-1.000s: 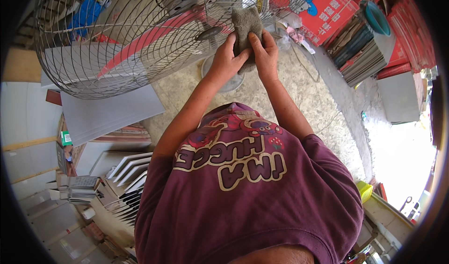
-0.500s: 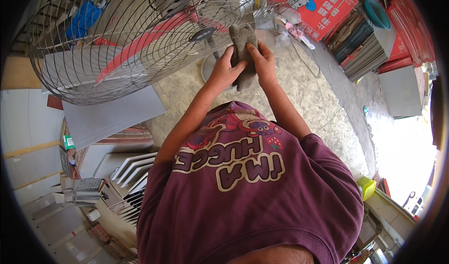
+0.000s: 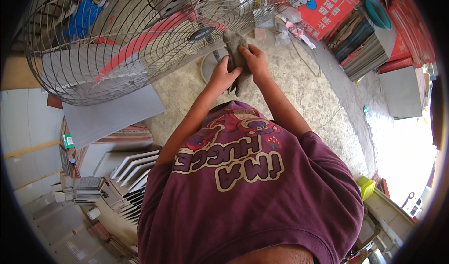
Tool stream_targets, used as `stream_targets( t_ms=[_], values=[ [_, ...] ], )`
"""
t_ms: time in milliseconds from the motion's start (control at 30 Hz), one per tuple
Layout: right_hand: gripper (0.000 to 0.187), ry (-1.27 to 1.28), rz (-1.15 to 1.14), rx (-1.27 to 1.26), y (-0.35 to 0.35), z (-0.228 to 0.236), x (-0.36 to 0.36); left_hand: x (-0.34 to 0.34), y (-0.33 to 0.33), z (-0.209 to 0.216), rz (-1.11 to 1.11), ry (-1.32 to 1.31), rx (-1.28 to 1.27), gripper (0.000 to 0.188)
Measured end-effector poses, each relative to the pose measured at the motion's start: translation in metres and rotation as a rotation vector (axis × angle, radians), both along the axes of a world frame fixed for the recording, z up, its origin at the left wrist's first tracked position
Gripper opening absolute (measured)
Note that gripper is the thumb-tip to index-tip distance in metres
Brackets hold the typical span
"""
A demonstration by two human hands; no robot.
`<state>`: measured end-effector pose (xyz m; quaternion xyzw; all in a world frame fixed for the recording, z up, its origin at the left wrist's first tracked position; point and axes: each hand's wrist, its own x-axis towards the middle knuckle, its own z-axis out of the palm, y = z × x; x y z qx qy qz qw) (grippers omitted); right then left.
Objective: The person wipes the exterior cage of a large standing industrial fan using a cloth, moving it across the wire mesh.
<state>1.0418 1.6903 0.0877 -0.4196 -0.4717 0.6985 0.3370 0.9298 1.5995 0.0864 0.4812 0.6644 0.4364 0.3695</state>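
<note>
A worn grey-brown piece of cloth [image 3: 234,46], folded or bunched lengthwise, is held up in front of my chest by both hands. My left hand [image 3: 223,75] grips its lower left side, the thumb lying across it. On its right side, higher up, my right hand [image 3: 255,62] is closed with the thumb pressed on the front. Frayed or loose ends dangle below. Which kind of cloth article it is cannot be made out. Just beyond the cloth stands a large fan [image 3: 202,33] with a black wire cage and red blades, its cage close to the cloth's top end.
A grey panel [image 3: 117,112] lies under the fan on the left. Several white-edged slabs [image 3: 133,165] stand in a rack at lower left. Red printed cardboard [image 3: 322,11], a teal basin [image 3: 376,12] and stacked sheets [image 3: 367,48] fill the far right. A yellow container [image 3: 366,187] sits at right.
Both hands have shifted slightly left and down with the cloth. It now appears narrower, turned more edge-on, its top tipped left. The fan and surroundings look nearly the same.
</note>
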Motion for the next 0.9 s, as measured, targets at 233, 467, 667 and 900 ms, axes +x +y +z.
stream_targets(
  t_ms=[233, 467, 667, 900],
  values=[
    [0.027, 0.058, -0.089, 0.185, 0.005, 0.035, -0.004, 0.000, 0.006, 0.030, 0.003, -0.141, 0.118, 0.046],
    [0.029, 0.365, -0.099, 0.462, -0.014, 0.126, -0.005, 0.012, 0.000, 0.108, 0.019, -0.106, 0.517, 0.044],
    [0.032, -0.056, 0.120, 0.399, -0.019, 0.044, -0.022, -0.009, -0.028, 0.022, 0.101, -0.135, 0.152, 0.035],
    [0.032, -0.150, 0.390, 0.357, -0.058, 0.011, -0.017, -0.004, -0.096, 0.003, 0.120, -0.343, -0.061, 0.042]
  ],
)
